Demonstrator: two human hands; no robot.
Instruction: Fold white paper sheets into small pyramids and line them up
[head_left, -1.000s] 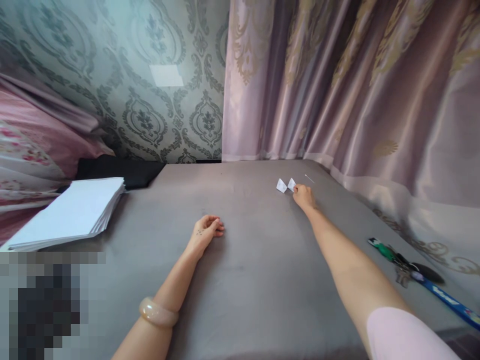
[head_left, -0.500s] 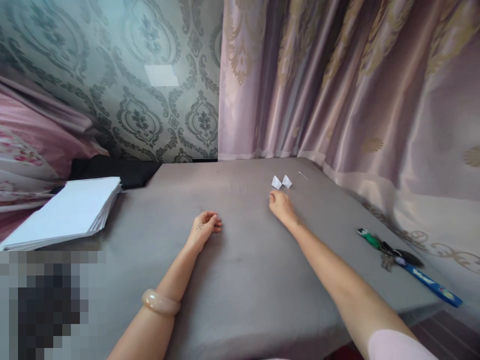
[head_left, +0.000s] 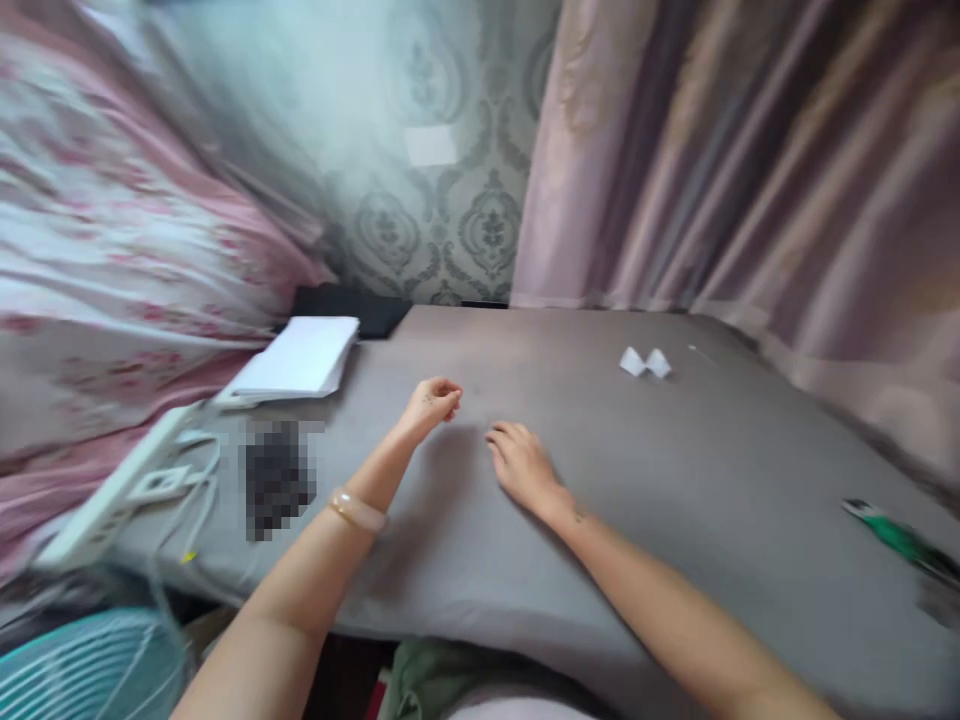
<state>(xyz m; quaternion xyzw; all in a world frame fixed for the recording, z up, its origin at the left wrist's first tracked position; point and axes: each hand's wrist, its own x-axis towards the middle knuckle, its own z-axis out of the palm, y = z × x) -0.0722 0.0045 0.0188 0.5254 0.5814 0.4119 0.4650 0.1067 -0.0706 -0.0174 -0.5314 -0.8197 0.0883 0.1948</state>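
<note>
The right hand (head_left: 489, 436), loosely open, lies over the grey table (head_left: 720, 480) at twelve o'clock; the left hand (head_left: 457, 392), apart and just beyond, has its fingertips together. Farther off: paper stack (head_left: 298, 355), eleven o'clock; folded white papers (head_left: 658, 362), one o'clock.

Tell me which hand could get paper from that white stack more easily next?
Probably the left hand: it's nearer the white stack, while the right hand is farther away, beyond the left.

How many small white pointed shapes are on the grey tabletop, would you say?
2: the left shape and the right shape, side by side toward the curtain; blur hides whether they join.
</note>
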